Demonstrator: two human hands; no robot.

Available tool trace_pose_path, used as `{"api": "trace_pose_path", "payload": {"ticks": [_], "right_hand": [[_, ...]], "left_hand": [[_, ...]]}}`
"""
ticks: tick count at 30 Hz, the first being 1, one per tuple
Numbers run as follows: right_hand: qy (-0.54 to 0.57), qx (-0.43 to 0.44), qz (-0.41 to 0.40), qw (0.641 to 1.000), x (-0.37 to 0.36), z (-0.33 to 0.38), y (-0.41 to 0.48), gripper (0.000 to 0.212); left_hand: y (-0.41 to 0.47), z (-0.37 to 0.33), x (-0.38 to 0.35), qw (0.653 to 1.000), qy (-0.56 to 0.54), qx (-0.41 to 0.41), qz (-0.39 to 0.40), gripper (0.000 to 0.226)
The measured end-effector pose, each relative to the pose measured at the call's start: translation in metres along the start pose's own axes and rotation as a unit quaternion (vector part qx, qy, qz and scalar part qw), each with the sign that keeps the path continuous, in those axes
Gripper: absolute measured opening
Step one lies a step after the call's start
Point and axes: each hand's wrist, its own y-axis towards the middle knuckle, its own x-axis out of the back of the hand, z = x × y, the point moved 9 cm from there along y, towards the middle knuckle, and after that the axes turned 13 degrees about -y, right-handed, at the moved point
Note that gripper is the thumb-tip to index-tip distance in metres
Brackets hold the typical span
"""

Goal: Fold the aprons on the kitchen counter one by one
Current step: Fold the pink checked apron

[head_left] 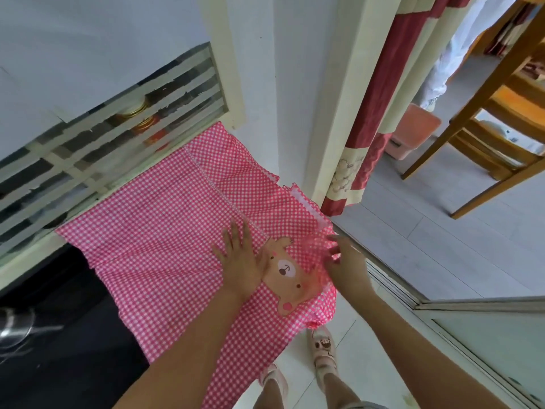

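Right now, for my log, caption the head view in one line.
Left hand presses flat on a pink checked bear apron on the counter; right hand at its blurred ruffled edge.

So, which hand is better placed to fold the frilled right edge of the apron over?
The right hand: its fingers are at the frilled edge of the apron. The left hand lies flat beside the bear patch, holding the cloth down.

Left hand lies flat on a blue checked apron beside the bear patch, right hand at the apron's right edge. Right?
Wrong colour: the head view shows the apron is pink checked, not blue. The left hand lies flat on it beside the bear patch, the right hand at its right edge.
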Motion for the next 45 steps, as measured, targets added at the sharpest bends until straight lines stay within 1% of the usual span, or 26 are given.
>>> {"api": "trace_pose_path", "payload": {"ticks": [2, 4, 5, 7, 8, 10, 12, 14, 15, 18, 20, 22, 24, 25, 28, 31, 32, 33, 36, 37, 38, 39, 40, 42, 44, 45], "right_hand": [[0.077, -0.08, -0.002, 0.994, 0.015, -0.034, 0.009, 0.033], [0.146, -0.146, 0.018, 0.978, 0.017, -0.069, 0.01, 0.027], [0.157, -0.169, 0.026, 0.973, 0.016, -0.08, 0.005, 0.031], [0.088, -0.175, 0.0, 0.981, 0.016, -0.091, -0.003, 0.045], [0.039, -0.152, -0.037, 0.987, 0.02, -0.087, -0.005, 0.049], [-0.023, -0.043, -0.114, 0.992, 0.024, -0.054, -0.011, 0.046], [-0.04, 0.095, -0.121, 0.987, 0.01, -0.009, -0.018, 0.037], [-0.055, 0.232, -0.04, 0.97, -0.023, 0.032, -0.031, 0.034], [-0.079, 0.289, 0.021, 0.954, -0.044, 0.047, -0.041, 0.042], [-0.245, 0.394, 0.176, 0.868, -0.11, 0.059, -0.067, 0.091], [-0.34, 0.439, 0.209, 0.805, -0.135, 0.051, -0.077, 0.107], [-0.377, 0.476, 0.207, 0.767, -0.143, 0.045, -0.08, 0.114], [-0.402, 0.493, 0.209, 0.743, -0.145, 0.039, -0.077, 0.118], [-0.409, 0.499, 0.204, 0.736, -0.146, 0.037, -0.074, 0.118], [-0.369, 0.574, 0.125, 0.72, -0.14, 0.042, -0.079, 0.112], [-0.311, 0.651, 0.03, 0.692, -0.122, 0.044, -0.091, 0.085], [-0.296, 0.673, -0.004, 0.678, -0.114, 0.044, -0.095, 0.076], [-0.285, 0.687, -0.031, 0.667, -0.107, 0.042, -0.095, 0.068], [-0.269, 0.707, -0.043, 0.652, -0.099, 0.024, -0.091, 0.05], [-0.278, 0.705, -0.035, 0.652, -0.102, 0.018, -0.088, 0.051], [-0.29, 0.698, -0.024, 0.654, -0.106, 0.013, -0.085, 0.059], [-0.308, 0.69, -0.01, 0.655, -0.111, 0.009, -0.086, 0.069], [-0.325, 0.684, -0.002, 0.654, -0.115, 0.008, -0.089, 0.079], [-0.348, 0.66, 0.017, 0.665, -0.119, 0.012, -0.104, 0.105], [-0.323, 0.629, 0.05, 0.706, -0.121, 0.028, -0.127, 0.127], [-0.287, 0.615, 0.073, 0.731, -0.123, 0.038, -0.142, 0.126]], "left_hand": [[-0.024, 0.01, -0.009, 1.0, -0.018, -0.018, -0.006, 0.087], [-0.043, 0.036, -0.016, 1.0, -0.013, 0.004, -0.01, 0.093], [-0.053, 0.05, -0.016, 1.0, -0.012, 0.016, -0.018, 0.099], [-0.07, 0.069, -0.006, 0.998, -0.043, 0.018, -0.049, 0.103], [-0.08, 0.076, 0.002, 0.995, -0.067, 0.015, -0.071, 0.1], [-0.103, 0.095, 0.019, 0.986, -0.095, 0.029, -0.132, 0.087], [-0.127, 0.119, 0.035, 0.969, -0.129, 0.076, -0.197, 0.082], [-0.152, 0.142, 0.043, 0.936, -0.207, 0.14, -0.247, 0.081], [-0.163, 0.15, 0.044, 0.913, -0.26, 0.171, -0.265, 0.082], [-0.196, 0.159, 0.049, 0.844, -0.343, 0.239, -0.335, 0.088], [-0.22, 0.167, 0.043, 0.793, -0.386, 0.298, -0.365, 0.088], [-0.239, 0.173, 0.029, 0.738, -0.45, 0.338, -0.372, 0.073], [-0.251, 0.173, 0.015, 0.718, -0.485, 0.363, -0.344, 0.045], [-0.253, 0.172, 0.009, 0.712, -0.501, 0.375, -0.319, 0.039], [-0.267, 0.168, -0.023, 0.666, -0.572, 0.423, -0.224, 0.04], [-0.279, 0.165, -0.044, 0.615, -0.625, 0.442, -0.191, 0.043], [-0.283, 0.165, -0.046, 0.612, -0.627, 0.439, -0.198, 0.041], [-0.285, 0.164, -0.043, 0.629, -0.613, 0.432, -0.205, 0.038], [-0.287, 0.158, -0.032, 0.729, -0.507, 0.408, -0.211, 0.026], [-0.287, 0.155, -0.031, 0.75, -0.482, 0.406, -0.201, 0.025], [-0.287, 0.152, -0.033, 0.755, -0.477, 0.411, -0.184, 0.026], [-0.288, 0.149, -0.037, 0.738, -0.502, 0.419, -0.163, 0.028], [-0.289, 0.145, -0.041, 0.706, -0.546, 0.426, -0.146, 0.029], [-0.287, 0.137, -0.044, 0.623, -0.646, 0.42, -0.137, 0.022], [-0.281, 0.124, -0.041, 0.535, -0.731, 0.395, -0.151, 0.007], [-0.276, 0.115, -0.037, 0.5, -0.763, 0.381, -0.149, 0.003]]}}
